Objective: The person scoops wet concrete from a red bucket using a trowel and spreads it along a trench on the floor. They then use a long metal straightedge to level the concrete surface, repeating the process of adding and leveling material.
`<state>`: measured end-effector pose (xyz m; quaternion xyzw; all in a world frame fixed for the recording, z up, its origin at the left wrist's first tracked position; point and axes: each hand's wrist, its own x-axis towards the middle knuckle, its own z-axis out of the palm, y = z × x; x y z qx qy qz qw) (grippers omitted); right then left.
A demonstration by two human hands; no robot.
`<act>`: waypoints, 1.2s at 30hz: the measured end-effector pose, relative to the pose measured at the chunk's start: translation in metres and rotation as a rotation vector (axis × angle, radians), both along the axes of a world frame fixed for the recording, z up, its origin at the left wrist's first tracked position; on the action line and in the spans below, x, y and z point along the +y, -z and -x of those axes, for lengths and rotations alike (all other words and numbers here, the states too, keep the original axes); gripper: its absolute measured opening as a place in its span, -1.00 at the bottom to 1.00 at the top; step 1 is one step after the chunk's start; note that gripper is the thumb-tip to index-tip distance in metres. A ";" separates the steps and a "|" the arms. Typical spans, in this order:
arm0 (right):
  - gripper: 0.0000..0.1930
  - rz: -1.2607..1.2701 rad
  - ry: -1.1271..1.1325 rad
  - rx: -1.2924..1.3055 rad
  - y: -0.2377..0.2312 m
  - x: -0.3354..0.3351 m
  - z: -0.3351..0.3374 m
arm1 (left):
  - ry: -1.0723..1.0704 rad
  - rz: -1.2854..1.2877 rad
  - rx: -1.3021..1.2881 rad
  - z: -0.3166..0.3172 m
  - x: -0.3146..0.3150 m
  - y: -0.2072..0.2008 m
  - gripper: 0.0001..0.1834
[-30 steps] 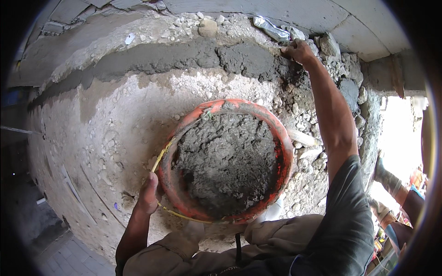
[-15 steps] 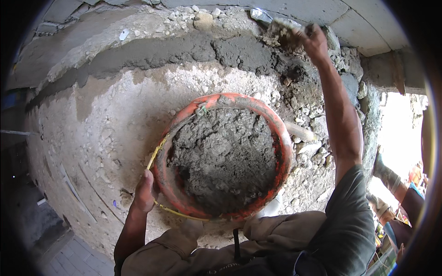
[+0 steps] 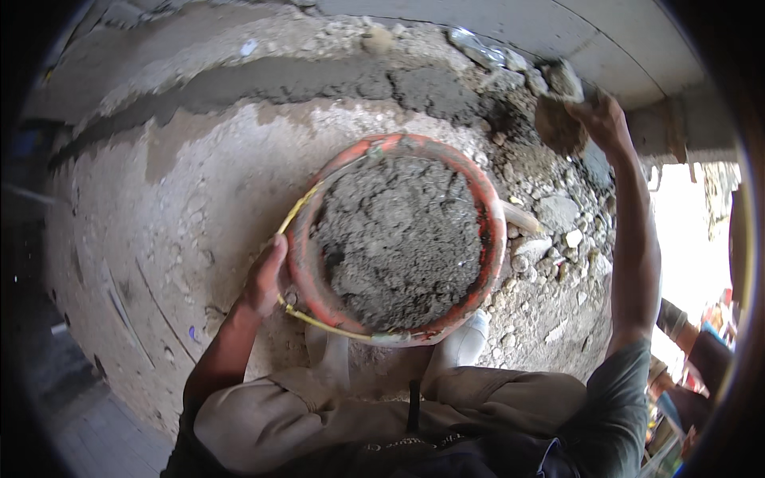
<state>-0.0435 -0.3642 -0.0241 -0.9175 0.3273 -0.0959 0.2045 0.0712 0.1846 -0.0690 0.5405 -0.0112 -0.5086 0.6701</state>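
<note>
An orange-red basin full of wet grey mortar is in front of my legs. My left hand grips its left rim, where a yellow cord runs along the edge. At the upper right my right hand is closed round what looks like a trowel, its brown blade smeared by motion and its handle hidden in the fingers. Below that blade lie rubble and dark soil by the wall. A strip of laid mortar runs leftward along the ground there.
A block wall closes the far side. Loose stones lie right of the basin, with a pale stick or pipe beside its rim. A clear plastic piece is by the wall. Another person's limbs show at the right edge.
My right hand has moved right and nearer along the wall, with the trowel, away from the stones at the mortar strip's end. The basin appears higher in view, my left hand still on its rim.
</note>
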 end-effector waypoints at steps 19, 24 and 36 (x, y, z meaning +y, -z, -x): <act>-0.37 0.175 -1.111 -0.314 -0.079 0.282 -0.162 | 0.152 -0.106 -0.253 0.001 0.009 0.007 -0.33; -0.79 0.053 -0.614 0.068 -0.035 0.109 -0.074 | 0.163 -0.174 -0.512 -0.004 -0.008 -0.004 -0.37; -0.45 0.075 -0.309 0.661 0.105 0.137 0.092 | 0.047 0.023 -0.123 -0.007 0.000 0.009 -0.28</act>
